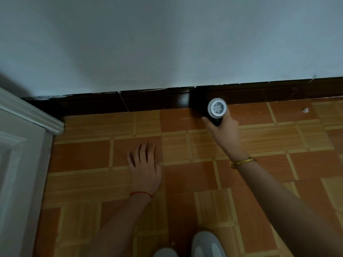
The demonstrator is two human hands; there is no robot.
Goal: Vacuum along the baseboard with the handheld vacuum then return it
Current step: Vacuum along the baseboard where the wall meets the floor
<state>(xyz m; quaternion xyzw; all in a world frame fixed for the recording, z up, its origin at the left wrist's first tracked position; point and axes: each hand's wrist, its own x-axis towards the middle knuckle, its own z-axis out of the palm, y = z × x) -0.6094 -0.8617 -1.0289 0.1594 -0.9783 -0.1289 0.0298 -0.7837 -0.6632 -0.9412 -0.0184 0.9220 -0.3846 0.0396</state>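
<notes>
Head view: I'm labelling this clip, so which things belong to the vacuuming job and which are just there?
Job: handheld vacuum, gripped by the right hand; dark baseboard; white scrap on the floor near it.

Just there: left hand flat on the tiled floor; white door frame; grey shoes.

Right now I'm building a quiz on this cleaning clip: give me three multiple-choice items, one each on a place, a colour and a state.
1. Where does the handheld vacuum point?
A door frame
B baseboard
C shoe

2. What colour is the baseboard?
A white
B dark brown
C orange

3. How is the left hand?
A flat on the floor
B gripping the vacuum
C raised in a fist

Answers: 1 B, its nose meets the dark strip under the wall; 2 B, it is glossy dark brown; 3 A, fingers spread on the tiles, while the right hand grips the vacuum.
</notes>
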